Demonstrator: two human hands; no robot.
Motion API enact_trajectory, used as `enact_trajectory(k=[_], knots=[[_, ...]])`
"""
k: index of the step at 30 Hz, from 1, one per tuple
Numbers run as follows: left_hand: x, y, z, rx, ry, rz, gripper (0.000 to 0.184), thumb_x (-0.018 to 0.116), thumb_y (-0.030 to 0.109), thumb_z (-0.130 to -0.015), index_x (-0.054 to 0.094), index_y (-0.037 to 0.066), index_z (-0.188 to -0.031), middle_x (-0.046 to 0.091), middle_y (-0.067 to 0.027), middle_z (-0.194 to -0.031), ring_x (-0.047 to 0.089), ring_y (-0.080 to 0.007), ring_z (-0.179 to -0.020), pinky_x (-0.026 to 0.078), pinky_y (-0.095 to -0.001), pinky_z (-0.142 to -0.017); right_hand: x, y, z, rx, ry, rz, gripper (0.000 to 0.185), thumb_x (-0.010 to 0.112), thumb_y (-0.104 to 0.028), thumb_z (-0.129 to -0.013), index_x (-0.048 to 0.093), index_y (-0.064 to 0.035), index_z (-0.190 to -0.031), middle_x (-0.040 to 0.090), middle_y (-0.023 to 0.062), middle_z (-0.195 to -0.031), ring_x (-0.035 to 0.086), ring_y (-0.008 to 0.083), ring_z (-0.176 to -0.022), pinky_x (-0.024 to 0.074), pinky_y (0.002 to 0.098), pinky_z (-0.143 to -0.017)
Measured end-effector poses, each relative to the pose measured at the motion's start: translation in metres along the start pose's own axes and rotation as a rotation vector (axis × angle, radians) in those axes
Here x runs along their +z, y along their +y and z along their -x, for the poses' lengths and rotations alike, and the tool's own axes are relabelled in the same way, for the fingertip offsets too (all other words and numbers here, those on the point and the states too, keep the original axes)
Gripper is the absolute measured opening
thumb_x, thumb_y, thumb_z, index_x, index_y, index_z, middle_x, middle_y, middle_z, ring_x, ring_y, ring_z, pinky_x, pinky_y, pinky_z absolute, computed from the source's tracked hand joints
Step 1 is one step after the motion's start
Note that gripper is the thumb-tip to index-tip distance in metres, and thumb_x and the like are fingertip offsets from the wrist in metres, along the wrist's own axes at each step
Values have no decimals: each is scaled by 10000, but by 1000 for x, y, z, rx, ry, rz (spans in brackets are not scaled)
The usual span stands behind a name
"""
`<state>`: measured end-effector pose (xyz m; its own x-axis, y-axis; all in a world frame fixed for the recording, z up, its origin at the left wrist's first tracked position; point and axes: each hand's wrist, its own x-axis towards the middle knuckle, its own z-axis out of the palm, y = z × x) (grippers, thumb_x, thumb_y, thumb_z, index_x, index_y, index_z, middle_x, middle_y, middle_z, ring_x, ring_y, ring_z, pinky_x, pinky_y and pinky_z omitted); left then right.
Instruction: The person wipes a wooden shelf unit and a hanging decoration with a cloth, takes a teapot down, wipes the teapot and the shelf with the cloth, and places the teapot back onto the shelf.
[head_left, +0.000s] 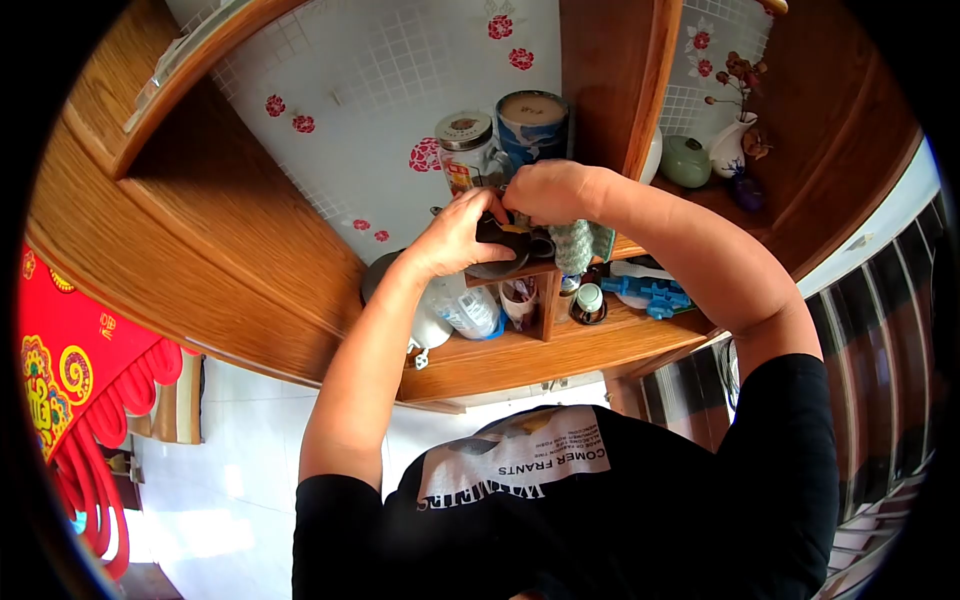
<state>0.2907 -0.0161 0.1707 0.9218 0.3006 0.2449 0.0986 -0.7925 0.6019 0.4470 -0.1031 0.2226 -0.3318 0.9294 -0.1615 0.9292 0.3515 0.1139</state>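
Dark vessel [515, 243] is being handled, seemingly unfinished: left hand [452, 235] is clasping it; right hand [552, 190] is hiding its grip, cannot tell.

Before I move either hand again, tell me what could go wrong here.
The dark vessel between your left hand's thumb and fingers is near the front edge of the shelf; it might slip or tip off.

Your right hand is close in front of the glass jar and blue canister, so a careless push could knock one.

The pale green cloth hangs below your right hand and could snag.
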Motion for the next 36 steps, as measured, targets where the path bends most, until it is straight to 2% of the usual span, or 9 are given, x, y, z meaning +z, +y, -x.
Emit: enact_trajectory(k=[4,17,19,22,24,26,29,33,36], knots=[[0,2,0,-36,-10,-36,437,769,188,-564,521,50,-897,527,-96,-1003,519,-266,-990,417,-348,-874,5,0,1,26,129,-8,256,685,-122,-665,597,-116,-905,638,104,-786,633,293,-756,510,371,-631],[2,-4,0,-6,18,16,440,777,153,-567,529,45,-914,556,-90,-989,529,-250,-973,413,-337,-868,-8,-6,-8,82,-3,15,242,715,-120,-628,661,-110,-864,652,117,-816,637,294,-797,514,375,-666],[1,-3,-1,-26,-3,-20,431,773,155,-577,523,51,-912,553,-90,-1015,522,-251,-990,406,-341,-881,-8,-9,-4,116,-21,70,219,651,-104,-691,662,-165,-901,655,81,-891,636,262,-832,505,360,-683],[3,-5,1,-1,-11,-27,410,765,163,-598,511,63,-905,540,-94,-1092,502,-255,-1040,389,-350,-908,27,-6,-3,280,31,76,205,504,-116,-788,665,-76,-908,656,124,-920,639,284,-860,510,375,-705],[3,-7,0,29,-16,14,389,759,176,-618,503,84,-897,488,-110,-1235,455,-258,-1135,358,-356,-948,46,6,-1,338,113,-15,188,509,-115,-793,655,-84,-907,653,129,-907,637,284,-866,514,372,-688],[3,-10,-1,33,-30,22,396,757,210,-624,502,82,-899,498,-108,-1199,454,-268,-1128,351,-364,-952,50,-1,7,388,138,-78,177,513,-118,-793,642,-81,-909,653,126,-896,638,281,-855,518,367,-670],[0,-8,-5,9,-56,57,376,738,242,-648,506,80,-895,519,-106,-1134,461,-276,-1103,351,-371,-945,44,-26,30,507,571,-41,142,543,-132,-788,548,-72,-916,629,103,-798,632,273,-761,511,360,-573],[1,-7,-12,6,-83,41,283,681,230,-694,528,75,-874,550,-99,-1017,489,-268,-1026,375,-367,-895,34,-61,75,480,845,-405,218,628,-159,-746,548,-38,-908,606,154,-782,604,333,-752,485,401,-597],[4,-3,-15,24,-26,-23,229,644,223,-722,548,62,-852,552,-85,-911,508,-237,-928,390,-341,-825,66,-63,72,481,597,-1002,257,621,-204,-787,580,-3,-941,621,180,-837,620,276,-759,486,358,-670]])
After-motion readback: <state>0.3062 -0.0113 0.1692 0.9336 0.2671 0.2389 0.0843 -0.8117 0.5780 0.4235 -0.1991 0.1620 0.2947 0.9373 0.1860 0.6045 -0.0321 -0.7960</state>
